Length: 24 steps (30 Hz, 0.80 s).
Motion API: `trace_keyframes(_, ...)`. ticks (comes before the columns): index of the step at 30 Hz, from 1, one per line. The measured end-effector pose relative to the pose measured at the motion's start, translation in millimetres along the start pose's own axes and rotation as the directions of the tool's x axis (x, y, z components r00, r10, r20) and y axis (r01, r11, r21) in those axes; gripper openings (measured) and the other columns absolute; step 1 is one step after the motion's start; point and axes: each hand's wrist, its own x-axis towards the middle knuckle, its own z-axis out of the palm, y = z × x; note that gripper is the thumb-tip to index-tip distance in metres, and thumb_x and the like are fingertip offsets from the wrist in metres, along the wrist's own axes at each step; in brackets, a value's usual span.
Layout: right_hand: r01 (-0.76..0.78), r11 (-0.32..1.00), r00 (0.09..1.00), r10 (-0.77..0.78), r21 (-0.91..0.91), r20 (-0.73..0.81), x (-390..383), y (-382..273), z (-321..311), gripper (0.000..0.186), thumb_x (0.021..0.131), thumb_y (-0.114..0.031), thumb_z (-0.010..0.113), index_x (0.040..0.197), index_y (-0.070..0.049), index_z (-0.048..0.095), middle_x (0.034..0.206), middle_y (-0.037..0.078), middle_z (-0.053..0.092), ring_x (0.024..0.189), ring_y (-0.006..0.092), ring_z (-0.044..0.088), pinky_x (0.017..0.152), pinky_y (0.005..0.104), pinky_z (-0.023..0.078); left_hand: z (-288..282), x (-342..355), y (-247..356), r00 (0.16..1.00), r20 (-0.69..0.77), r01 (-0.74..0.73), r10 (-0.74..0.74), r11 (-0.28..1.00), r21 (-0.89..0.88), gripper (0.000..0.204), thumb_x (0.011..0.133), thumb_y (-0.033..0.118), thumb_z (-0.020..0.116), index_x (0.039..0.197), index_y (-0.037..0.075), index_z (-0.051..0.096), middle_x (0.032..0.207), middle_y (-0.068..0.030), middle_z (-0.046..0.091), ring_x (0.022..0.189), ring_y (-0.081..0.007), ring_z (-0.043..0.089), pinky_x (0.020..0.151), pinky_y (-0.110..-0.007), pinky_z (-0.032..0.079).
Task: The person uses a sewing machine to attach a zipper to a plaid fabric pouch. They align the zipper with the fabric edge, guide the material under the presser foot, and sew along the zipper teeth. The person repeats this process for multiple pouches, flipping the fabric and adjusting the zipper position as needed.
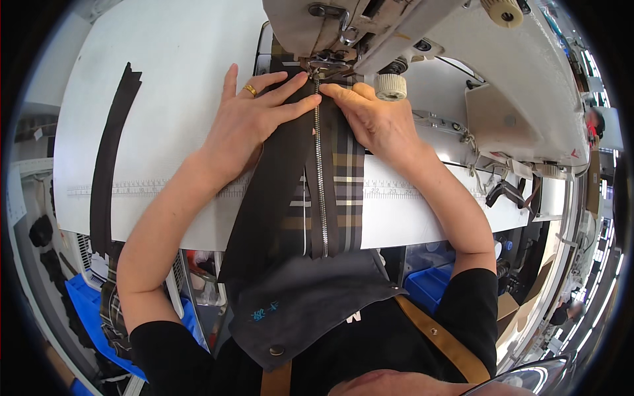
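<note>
A dark fabric strip (261, 211) with a silver metal zipper (320, 185) lies over plaid cloth (347, 198) beneath the sewing machine's presser foot (317, 68). My left hand (257, 115) rests on the dark fabric left of the zipper, its fingers spread, the thumb and one fingertip beside the teeth just in front of the foot. My right hand (376, 119) is closed at the zipper's right edge, index finger reaching toward the foot and other fingers curled on the zipper tape and cloth.
The machine body (535, 112) fills the upper right. A loose dark strip (112, 158) lies on the white table (158, 53), which has a printed ruler band. Blue bins (422, 287) sit below the table. Two small, partly visible people (561, 313) (594, 122) are at the far right.
</note>
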Motion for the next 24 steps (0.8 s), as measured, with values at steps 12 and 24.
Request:
trace_keyframes(12, -0.006, 1.000, 0.999, 0.006, -0.011, 0.031, 0.8, 2.1, -1.4, 0.032, 0.088, -0.010, 0.059, 0.118, -0.020, 0.062, 0.074, 0.003, 0.057, 0.056, 0.0204, 0.057, 0.048, 0.0308, 0.046, -3.6, -0.4, -0.7, 1.000, -0.021, -0.013, 0.013, 1.000, 0.001, 0.051, 0.074, 0.008, 0.064, 0.122, 0.024, 0.060, 0.132, -0.0047, 0.054, 0.119, -0.0262, 0.050, 0.106, -0.064, 0.015)
trace_keyframes(24, 0.065, 0.983, 0.997, -0.069, -0.169, -0.018, 1.6, 0.5, 1.6, 0.043, 0.075, -0.005, 0.062, 0.117, -0.013, 0.061, 0.075, 0.007, 0.062, 0.061, 0.0224, 0.062, 0.054, 0.0344, 0.049, -0.4, 5.0, -8.7, 1.000, -0.029, -0.003, 0.003, 1.000, -0.002, 0.043, 0.080, 0.014, 0.059, 0.121, 0.025, 0.062, 0.132, -0.0042, 0.055, 0.122, -0.0270, 0.048, 0.109, -0.060, 0.012)
